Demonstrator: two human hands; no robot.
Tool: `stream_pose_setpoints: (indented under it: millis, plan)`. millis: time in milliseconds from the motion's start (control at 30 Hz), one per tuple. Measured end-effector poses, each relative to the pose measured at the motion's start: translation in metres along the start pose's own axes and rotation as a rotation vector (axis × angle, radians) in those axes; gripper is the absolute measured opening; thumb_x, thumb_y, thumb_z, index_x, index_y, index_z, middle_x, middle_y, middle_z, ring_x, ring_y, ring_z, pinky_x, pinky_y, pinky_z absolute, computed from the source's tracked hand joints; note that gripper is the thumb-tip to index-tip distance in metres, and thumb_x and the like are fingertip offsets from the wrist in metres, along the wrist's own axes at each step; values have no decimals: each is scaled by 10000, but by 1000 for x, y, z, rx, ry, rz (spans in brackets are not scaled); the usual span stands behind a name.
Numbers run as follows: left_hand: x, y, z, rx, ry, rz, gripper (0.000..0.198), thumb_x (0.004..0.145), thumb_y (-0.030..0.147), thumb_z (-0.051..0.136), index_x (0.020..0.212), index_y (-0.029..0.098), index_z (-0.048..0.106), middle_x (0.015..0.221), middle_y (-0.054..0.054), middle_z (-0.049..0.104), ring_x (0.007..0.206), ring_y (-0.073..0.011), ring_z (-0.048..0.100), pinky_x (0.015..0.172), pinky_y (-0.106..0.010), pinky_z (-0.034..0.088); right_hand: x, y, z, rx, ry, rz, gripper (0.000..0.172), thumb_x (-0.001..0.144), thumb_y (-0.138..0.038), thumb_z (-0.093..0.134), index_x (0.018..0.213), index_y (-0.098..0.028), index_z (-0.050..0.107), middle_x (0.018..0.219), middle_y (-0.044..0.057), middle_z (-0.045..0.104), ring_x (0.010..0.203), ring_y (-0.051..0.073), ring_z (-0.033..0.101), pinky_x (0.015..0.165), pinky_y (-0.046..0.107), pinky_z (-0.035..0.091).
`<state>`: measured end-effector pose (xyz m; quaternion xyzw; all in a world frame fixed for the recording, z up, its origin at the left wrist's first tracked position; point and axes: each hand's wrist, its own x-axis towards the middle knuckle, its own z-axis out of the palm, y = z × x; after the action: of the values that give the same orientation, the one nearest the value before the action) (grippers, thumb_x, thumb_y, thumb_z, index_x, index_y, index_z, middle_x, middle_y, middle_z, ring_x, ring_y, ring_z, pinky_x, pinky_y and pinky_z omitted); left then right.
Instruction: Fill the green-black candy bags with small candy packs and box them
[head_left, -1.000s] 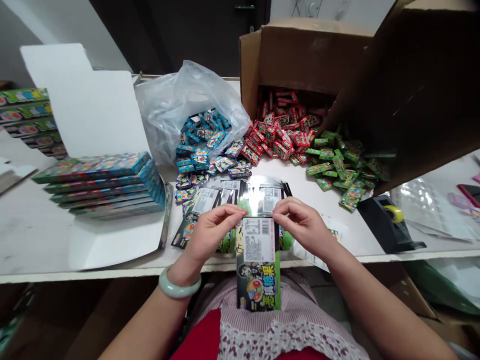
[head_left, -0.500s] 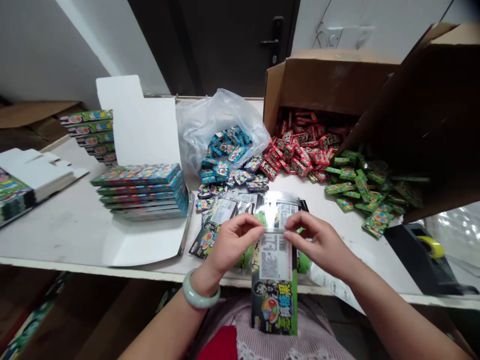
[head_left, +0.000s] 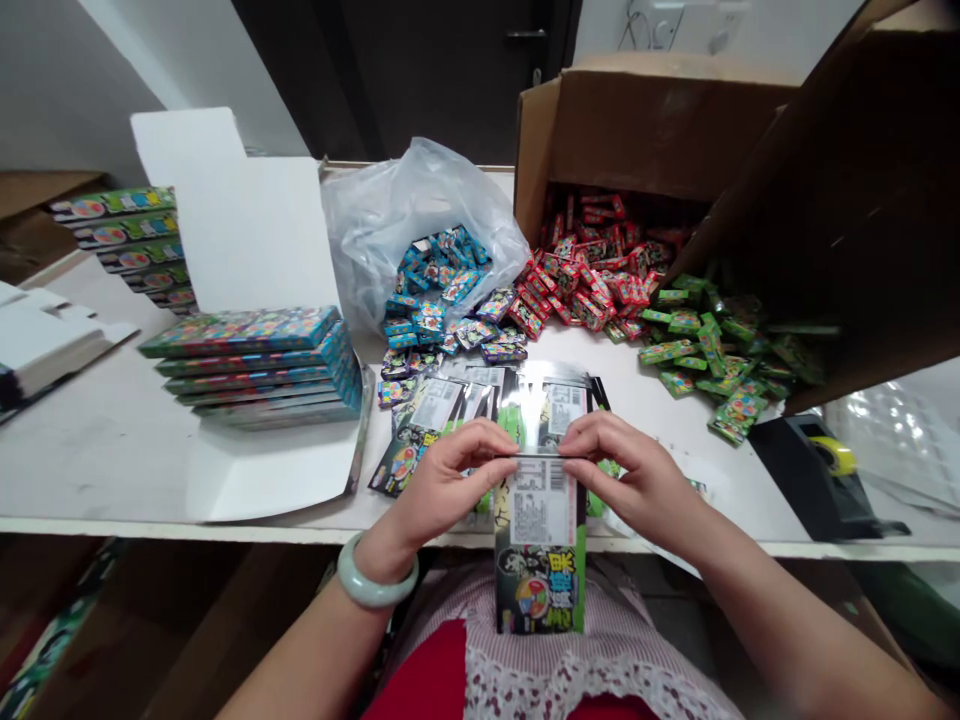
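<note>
A flat candy pouch (head_left: 540,545), black and green with a white printed label, hangs over the table's front edge above my lap. My left hand (head_left: 457,480) pinches its top edge at the left corner between thumb and fingers. At the right corner, my right hand (head_left: 626,475) pinches the same edge. The pouch's clear top strip bends away from me between the two hands. Beneath and behind them lie several more pouches (head_left: 424,415) of the same print, partly overlapping and partly hidden by my hands.
Blue packets (head_left: 442,275) spill from a clear plastic bag (head_left: 360,220). Red packets (head_left: 592,270) spill from a cardboard box (head_left: 630,130), with green packets (head_left: 720,350) to their right. A black tape dispenser (head_left: 799,480) stands right. Stacked candy boxes (head_left: 255,345) sit in an open white carton (head_left: 262,230).
The view has shifted, so the table's contents sit higher and further left. Both hands keep their pinch on the pouch's top edge, and the strip now looks more folded.
</note>
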<state>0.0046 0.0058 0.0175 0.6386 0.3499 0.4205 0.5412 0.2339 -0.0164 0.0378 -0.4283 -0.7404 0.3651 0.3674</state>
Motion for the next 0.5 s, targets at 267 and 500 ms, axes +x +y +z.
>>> stream_pose_setpoints:
  millis: [267, 500]
  plan:
    - [6, -5, 9, 85, 38, 26, 40, 815, 226, 658, 843, 224, 686, 851, -39, 648, 838, -171, 618, 739, -259, 508, -5, 5, 24, 46, 208, 9, 49, 894, -207, 539, 905, -243, 571, 932, 41, 585, 935, 173, 570, 819, 350, 483]
    - [15, -26, 3, 213, 211, -95, 61, 770, 290, 709, 789, 252, 665, 867, 11, 648, 822, -166, 599, 707, -245, 499, -28, 64, -17, 83, 307, 287, 329, 877, -292, 534, 1204, -258, 530, 1164, 59, 610, 1008, 158, 592, 844, 313, 499]
